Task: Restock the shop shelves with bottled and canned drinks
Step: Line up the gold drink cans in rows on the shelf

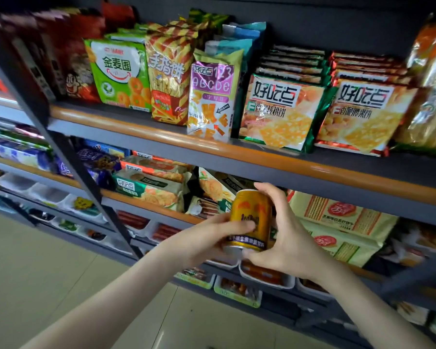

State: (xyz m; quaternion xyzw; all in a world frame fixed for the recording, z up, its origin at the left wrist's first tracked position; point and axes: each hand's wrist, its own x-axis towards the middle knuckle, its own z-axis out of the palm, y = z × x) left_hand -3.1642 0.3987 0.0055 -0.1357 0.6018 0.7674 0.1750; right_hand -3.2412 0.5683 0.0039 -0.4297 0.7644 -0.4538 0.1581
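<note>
Dark grey metal shelving unit (237, 157) with orange front strips fills the far side, running left to right. Pale glossy tiled floor (35, 273) near left.

Top shelf holds crinkly foil-plastic snack bags, upright and soft: green ring-snack bag (118, 71) to the left, yellow cracker bag (280, 114) right of centre. Flat biscuit packs sit on the shelf below. Lower down are white rigid plastic trays (267, 279) with wrapped snacks.

Short gold metal drink can (249, 215), smooth cylinder with red logo and dark band near the base, is upright, slightly tilted. It's in the air at centre, in front of the second shelf and not resting on any shelf.

Left hand (204, 238): fingers wrapped across the can's lower front, holding it. Right hand (287, 235): fingers curled over the top rim, thumb at the base edge, also holding.

Judgement: if full, the can is moderately heavy for its size. Wall is stiff but thin and dents if squeezed or dropped; the glossy surface may slip. Best hold is round the mid-body, or top and base as here. It needs a flat shelf spot to stand.
</note>
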